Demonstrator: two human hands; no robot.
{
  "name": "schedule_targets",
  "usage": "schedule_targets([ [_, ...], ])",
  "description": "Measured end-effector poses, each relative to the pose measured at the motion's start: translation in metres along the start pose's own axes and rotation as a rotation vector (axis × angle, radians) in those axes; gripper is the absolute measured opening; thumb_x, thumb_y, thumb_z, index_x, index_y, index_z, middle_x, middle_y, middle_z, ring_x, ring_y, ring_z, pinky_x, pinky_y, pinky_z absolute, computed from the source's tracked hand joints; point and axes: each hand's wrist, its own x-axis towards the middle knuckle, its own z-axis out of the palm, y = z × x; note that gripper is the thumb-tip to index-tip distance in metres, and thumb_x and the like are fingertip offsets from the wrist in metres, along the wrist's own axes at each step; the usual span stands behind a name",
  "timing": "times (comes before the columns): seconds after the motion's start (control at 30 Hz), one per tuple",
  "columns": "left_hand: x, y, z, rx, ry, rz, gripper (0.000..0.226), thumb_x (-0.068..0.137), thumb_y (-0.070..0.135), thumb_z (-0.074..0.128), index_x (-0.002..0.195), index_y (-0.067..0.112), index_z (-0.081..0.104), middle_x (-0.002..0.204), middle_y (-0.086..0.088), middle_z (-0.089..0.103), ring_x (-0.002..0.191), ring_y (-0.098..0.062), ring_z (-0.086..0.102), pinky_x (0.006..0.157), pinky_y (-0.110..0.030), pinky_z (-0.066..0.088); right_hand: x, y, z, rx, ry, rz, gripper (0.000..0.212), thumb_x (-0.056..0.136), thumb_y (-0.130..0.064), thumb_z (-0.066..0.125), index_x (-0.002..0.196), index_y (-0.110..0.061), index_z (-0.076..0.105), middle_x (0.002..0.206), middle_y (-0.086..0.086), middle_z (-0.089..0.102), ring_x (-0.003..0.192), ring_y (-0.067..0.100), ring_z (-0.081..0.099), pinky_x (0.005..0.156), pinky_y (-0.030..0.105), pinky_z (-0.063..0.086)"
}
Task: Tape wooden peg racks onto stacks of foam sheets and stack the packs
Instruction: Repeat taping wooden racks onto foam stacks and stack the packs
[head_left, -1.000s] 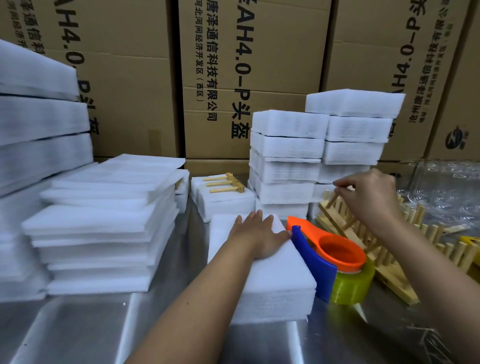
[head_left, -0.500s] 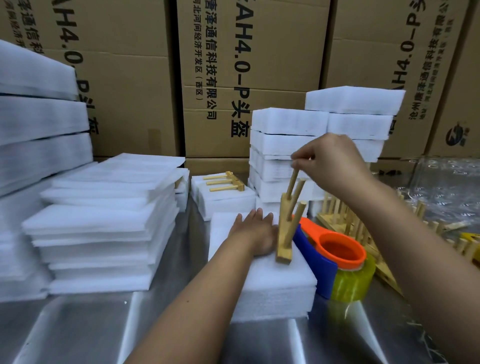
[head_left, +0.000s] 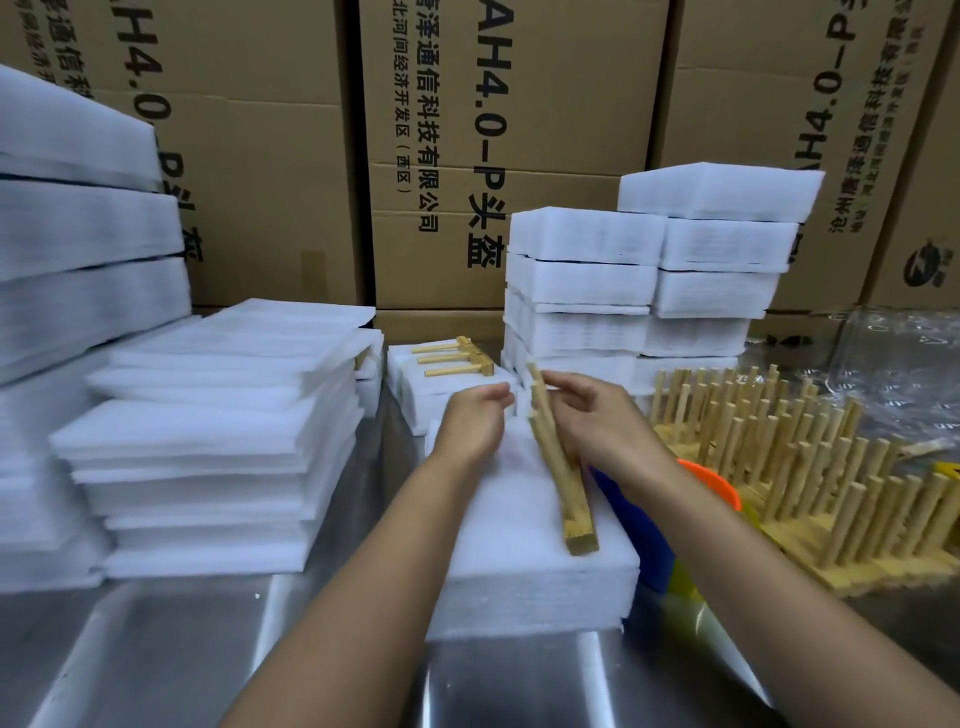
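Note:
A white stack of foam sheets (head_left: 524, 566) lies on the steel table in front of me. A wooden peg rack (head_left: 563, 478) rests slanted on its right side, near end on the foam, far end raised. My right hand (head_left: 597, 415) grips the rack near its far end. My left hand (head_left: 475, 415) hovers over the far left of the stack, fingers curled and parted, close to the rack's tip. An orange and blue tape dispenser (head_left: 670, 525) stands just right of the stack, mostly behind my right forearm.
A finished pack with a peg rack (head_left: 457, 358) on top sits behind the stack. Taped packs (head_left: 644, 280) pile up at the back right. Loose foam sheets (head_left: 208, 436) are heaped on the left. Many upright peg racks (head_left: 810, 467) crowd the right. Cardboard boxes (head_left: 498, 130) wall the back.
My right hand picked a peg rack from the right-hand pile, carried it over and laid it down onto the foam stack. My left hand lifted off the foam toward the rack's tip.

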Motion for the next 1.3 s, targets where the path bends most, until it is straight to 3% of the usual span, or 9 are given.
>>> schedule_targets([
  [0.1, 0.001, 0.007, -0.010, -0.490, 0.067, -0.233, 0.030, 0.098, 0.017, 0.042, 0.113, 0.002, 0.062, 0.112, -0.009, 0.064, 0.110, -0.017, 0.056, 0.091, -0.025, 0.040, -0.006, 0.012, 0.009, -0.146, -0.038, -0.058, 0.035, 0.088, -0.005, 0.056, 0.117, -0.020, 0.067, 0.114, -0.008, 0.068, 0.100, -0.004, 0.060, 0.096, 0.020, 0.045],
  [0.27, 0.000, 0.011, -0.024, -0.714, 0.023, -0.323, 0.049, 0.098, 0.039, 0.033, 0.117, 0.002, 0.057, 0.124, -0.016, 0.060, 0.104, -0.024, 0.057, 0.069, -0.023, 0.039, -0.009, 0.019, 0.009, -0.221, -0.160, -0.023, 0.040, 0.087, 0.004, 0.051, 0.117, -0.016, 0.068, 0.132, -0.001, 0.058, 0.112, -0.004, 0.050, 0.082, 0.003, 0.038],
  [0.37, -0.004, 0.011, -0.024, -0.687, 0.022, -0.303, 0.045, 0.096, 0.038, 0.037, 0.114, 0.004, 0.060, 0.123, -0.014, 0.062, 0.105, -0.022, 0.058, 0.090, -0.028, 0.042, -0.010, 0.013, 0.002, -0.311, -0.119, -0.020, 0.051, 0.088, -0.026, 0.065, 0.137, -0.026, 0.049, 0.126, -0.005, 0.058, 0.121, 0.011, 0.051, 0.081, 0.014, 0.037],
  [0.5, -0.005, 0.011, -0.023, -0.691, 0.028, -0.282, 0.044, 0.095, 0.033, 0.040, 0.119, 0.002, 0.059, 0.123, -0.015, 0.062, 0.119, -0.024, 0.054, 0.105, -0.029, 0.035, -0.024, -0.004, -0.014, -0.413, -0.043, -0.094, 0.061, 0.075, -0.062, 0.061, 0.129, -0.035, 0.053, 0.122, -0.013, 0.046, 0.107, 0.004, 0.049, 0.081, 0.017, 0.037],
  [0.63, -0.003, 0.010, -0.021, -0.699, 0.060, -0.257, 0.042, 0.095, 0.025, 0.041, 0.124, 0.000, 0.057, 0.122, -0.015, 0.063, 0.116, -0.022, 0.057, 0.097, -0.026, 0.038, -0.052, -0.007, -0.024, -0.681, -0.368, -0.089, 0.103, 0.047, -0.088, 0.054, 0.140, -0.046, 0.035, 0.122, -0.025, 0.024, 0.110, -0.005, 0.033, 0.088, 0.016, 0.029],
  [0.77, -0.004, 0.009, -0.018, -0.652, 0.063, -0.249, 0.035, 0.093, 0.021, 0.044, 0.119, 0.002, 0.059, 0.115, -0.014, 0.065, 0.111, -0.019, 0.058, 0.096, -0.024, 0.040, -0.067, 0.002, -0.027, -0.652, -0.402, -0.117, 0.091, 0.067, -0.068, 0.067, 0.145, -0.043, 0.028, 0.143, -0.027, 0.017, 0.129, -0.003, 0.025, 0.100, 0.013, 0.022],
  [0.93, -0.006, 0.009, -0.020, -0.639, 0.065, -0.263, 0.026, 0.091, 0.021, 0.045, 0.106, 0.009, 0.063, 0.097, -0.006, 0.069, 0.106, -0.017, 0.059, 0.103, -0.028, 0.036, -0.071, 0.007, -0.035, -0.543, -0.222, -0.136, 0.052, 0.086, -0.024, 0.064, 0.135, -0.033, 0.049, 0.139, -0.019, 0.037, 0.106, -0.007, 0.041, 0.080, -0.010, 0.020],
  [1.17, -0.007, 0.007, -0.023, -0.821, 0.191, -0.051, 0.025, 0.090, 0.012, 0.041, 0.089, 0.005, 0.066, 0.085, -0.005, 0.073, 0.105, -0.019, 0.063, 0.105, -0.028, 0.038, -0.090, 0.020, -0.023, -0.497, -0.090, -0.208, 0.045, 0.090, -0.017, 0.059, 0.133, -0.029, 0.054, 0.140, -0.017, 0.040, 0.122, -0.010, 0.032, 0.089, -0.009, 0.012],
  [1.3, -0.005, 0.003, -0.034, -0.852, 0.209, -0.009, 0.032, 0.091, 0.018, 0.037, 0.088, 0.012, 0.069, 0.089, -0.002, 0.075, 0.095, -0.011, 0.068, 0.087, -0.025, 0.042, -0.096, 0.021, -0.014, -0.572, -0.054, -0.238, 0.047, 0.092, -0.018, 0.055, 0.137, -0.026, 0.048, 0.144, -0.013, 0.037, 0.129, -0.005, 0.028, 0.093, -0.008, 0.006],
])
